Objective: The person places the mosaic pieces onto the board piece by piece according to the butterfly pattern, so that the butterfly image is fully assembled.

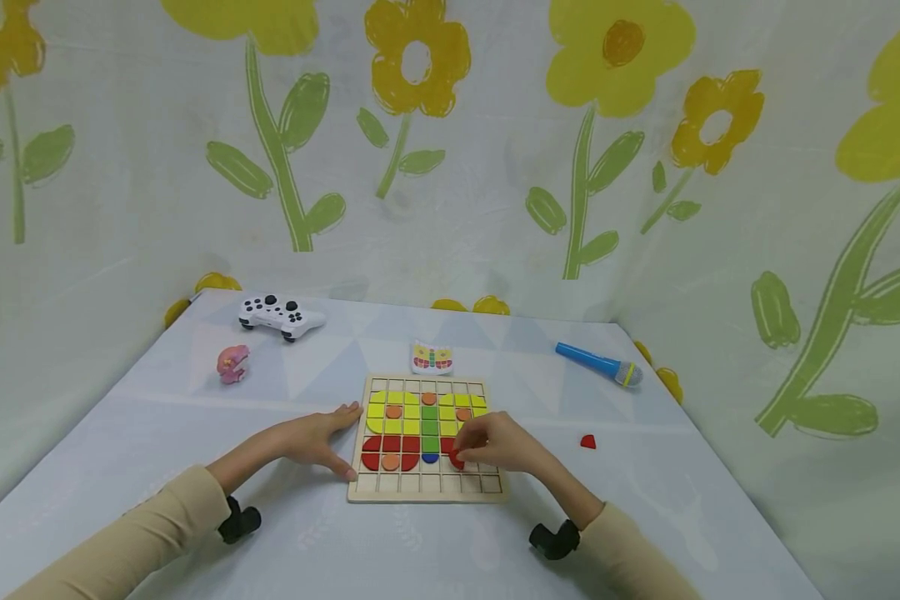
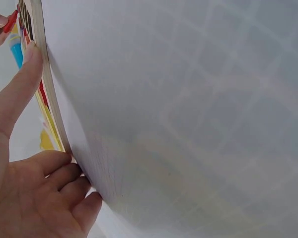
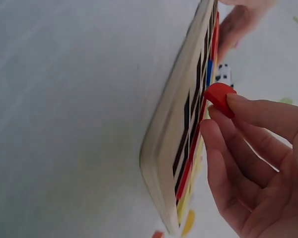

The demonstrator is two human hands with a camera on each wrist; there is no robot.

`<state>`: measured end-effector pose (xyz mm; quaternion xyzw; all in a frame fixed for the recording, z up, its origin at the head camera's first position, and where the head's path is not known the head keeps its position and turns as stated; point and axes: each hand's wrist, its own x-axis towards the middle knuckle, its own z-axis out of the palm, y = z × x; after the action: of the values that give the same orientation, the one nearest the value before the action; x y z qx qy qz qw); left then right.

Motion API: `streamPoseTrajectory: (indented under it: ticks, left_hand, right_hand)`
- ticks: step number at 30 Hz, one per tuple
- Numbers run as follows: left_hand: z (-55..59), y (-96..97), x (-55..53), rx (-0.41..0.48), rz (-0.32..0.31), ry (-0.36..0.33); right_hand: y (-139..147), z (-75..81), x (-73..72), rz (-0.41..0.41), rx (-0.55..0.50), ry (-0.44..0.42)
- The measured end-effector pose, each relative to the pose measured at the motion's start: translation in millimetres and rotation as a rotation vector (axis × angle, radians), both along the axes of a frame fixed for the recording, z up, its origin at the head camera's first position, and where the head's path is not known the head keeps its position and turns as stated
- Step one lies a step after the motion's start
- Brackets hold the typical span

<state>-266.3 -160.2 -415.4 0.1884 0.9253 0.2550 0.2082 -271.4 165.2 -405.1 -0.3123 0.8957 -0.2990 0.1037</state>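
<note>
A wooden grid board (image 1: 429, 497) lies on the table, its cells partly filled with yellow, red, green, orange and blue pieces that form a butterfly. Between thumb and fingers my right hand (image 1: 501, 442) pinches a red rounded piece (image 3: 220, 98), held over the lower right part of the board near the red pieces. My left hand (image 1: 317, 440) rests at the board's left side, fingers spread, with thumb and index fingertips touching its edge (image 2: 50, 89). Part of the right wing is hidden behind my right hand.
A loose red piece (image 1: 588, 442) lies right of the board. Behind the board is a small butterfly picture card (image 1: 432, 358). Farther off are a white game controller (image 1: 279, 317), a pink toy figure (image 1: 232, 364) and a blue toy microphone (image 1: 598, 364).
</note>
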Motion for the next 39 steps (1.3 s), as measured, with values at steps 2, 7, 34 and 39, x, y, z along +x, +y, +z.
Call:
streamPoseTrajectory:
  ticks: [2,7,34,39]
  left_hand:
    - [-0.5,0.4,-0.6,0.001,0.002,-0.001]
    - [-2.5,0.4,-2.3,-0.005,0.004,0.001]
    - [1.0,-0.5,0.5,-0.017,-0.004,0.007]
    - [-0.2,0.1,-0.6,-0.018,-0.012,0.007]
  right_hand:
    - [-5.3,-2.9,-0.4,0.013,0.008,0.017]
    - [-11.8,-5.7,0.6,0.000,0.033,0.054]
    - [68.6,6.8,-2.7,-0.157,0.182,0.107]
    - [73.5,3.3,-5.6,-0.149,0.165,0.077]
